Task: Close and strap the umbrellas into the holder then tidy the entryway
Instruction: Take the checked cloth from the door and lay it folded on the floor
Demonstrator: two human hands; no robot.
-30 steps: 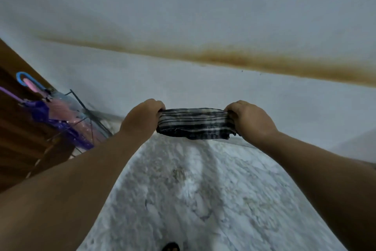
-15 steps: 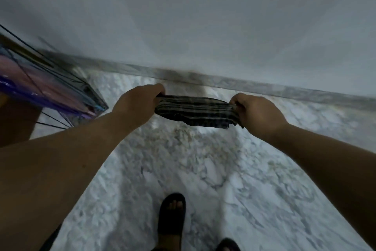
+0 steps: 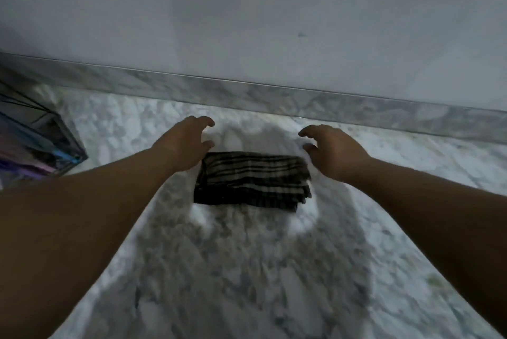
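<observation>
A folded dark cloth with pale stripes [image 3: 252, 180] lies flat on the marble floor [image 3: 247, 270], a short way in front of the wall. My left hand [image 3: 186, 143] hovers at the cloth's left end with fingers loosely spread and holds nothing. My right hand [image 3: 332, 150] hovers at the right end, also loose and empty. At the left edge stands the wire umbrella holder [image 3: 35, 141], with purple and pink umbrella fabric showing inside it.
A grey marble skirting [image 3: 274, 97] runs along the foot of the white wall [image 3: 247, 14] just beyond the cloth. Marble floor stretches to the right and toward me.
Both hands held the folded cloth stretched between them in the air. Now it lies on the floor and both hands have let go. The view tilted down toward the floor.
</observation>
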